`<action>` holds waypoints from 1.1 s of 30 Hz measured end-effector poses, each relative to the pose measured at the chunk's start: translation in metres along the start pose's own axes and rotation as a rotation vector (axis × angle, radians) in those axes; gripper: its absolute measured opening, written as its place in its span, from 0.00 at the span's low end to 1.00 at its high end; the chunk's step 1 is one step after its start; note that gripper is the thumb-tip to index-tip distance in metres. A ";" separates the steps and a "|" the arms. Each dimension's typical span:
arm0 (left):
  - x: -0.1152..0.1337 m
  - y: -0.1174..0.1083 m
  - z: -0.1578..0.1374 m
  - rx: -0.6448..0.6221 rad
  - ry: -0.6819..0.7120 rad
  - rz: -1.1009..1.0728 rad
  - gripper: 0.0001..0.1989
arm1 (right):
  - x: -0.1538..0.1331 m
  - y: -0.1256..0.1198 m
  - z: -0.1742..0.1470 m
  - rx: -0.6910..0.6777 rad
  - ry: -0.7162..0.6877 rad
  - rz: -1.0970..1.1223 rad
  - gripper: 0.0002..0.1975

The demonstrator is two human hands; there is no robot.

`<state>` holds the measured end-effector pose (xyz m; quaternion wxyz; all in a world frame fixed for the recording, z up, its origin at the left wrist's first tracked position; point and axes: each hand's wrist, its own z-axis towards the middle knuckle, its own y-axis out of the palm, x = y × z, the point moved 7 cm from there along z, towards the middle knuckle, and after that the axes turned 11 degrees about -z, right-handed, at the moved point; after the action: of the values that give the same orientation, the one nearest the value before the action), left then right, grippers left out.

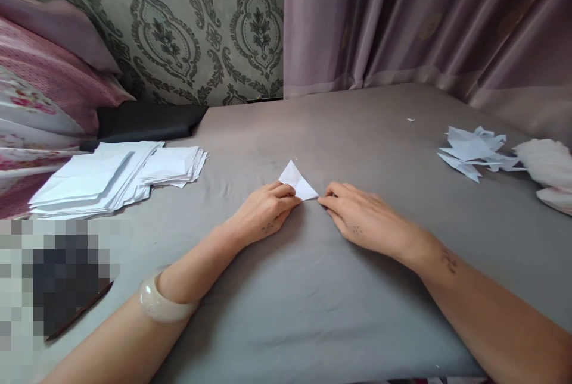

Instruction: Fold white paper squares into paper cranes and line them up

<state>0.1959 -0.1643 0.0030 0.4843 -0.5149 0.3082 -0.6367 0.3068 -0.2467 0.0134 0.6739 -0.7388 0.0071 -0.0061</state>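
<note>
A small white sheet of paper (300,184), folded into a triangle, lies on the grey cloth with its point away from me. My left hand (273,205) is closed over its left side, fingers curled and pressing on it. Thumb and fingers of my right hand (353,211) pinch at the paper's right corner. The fingers cover the lower left part of the triangle.
At left are a stack of large white sheets (89,178) and smaller paper squares (174,164). Behind them lies a black object (152,119). Folded paper pieces (476,149) lie at right beside a pale bundled cloth (543,164). The grey cloth (313,312) has slight wrinkles.
</note>
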 end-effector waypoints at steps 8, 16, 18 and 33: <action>0.003 0.003 0.003 -0.070 -0.039 0.016 0.20 | 0.026 -0.006 0.007 0.001 0.060 0.202 0.14; 0.006 0.004 0.006 -0.065 -0.037 0.057 0.22 | 0.027 0.006 0.022 0.170 0.224 0.408 0.12; 0.005 0.004 0.004 -0.033 -0.033 0.045 0.20 | 0.024 0.011 0.028 0.229 0.255 0.456 0.10; 0.004 -0.034 -0.010 0.439 -0.082 0.326 0.14 | -0.018 -0.020 0.021 0.694 -0.117 -0.190 0.15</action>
<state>0.1758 -0.1575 0.0319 0.6925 -0.3667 0.2216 -0.5805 0.2893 -0.2241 0.0316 0.8801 -0.4628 -0.1026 -0.0283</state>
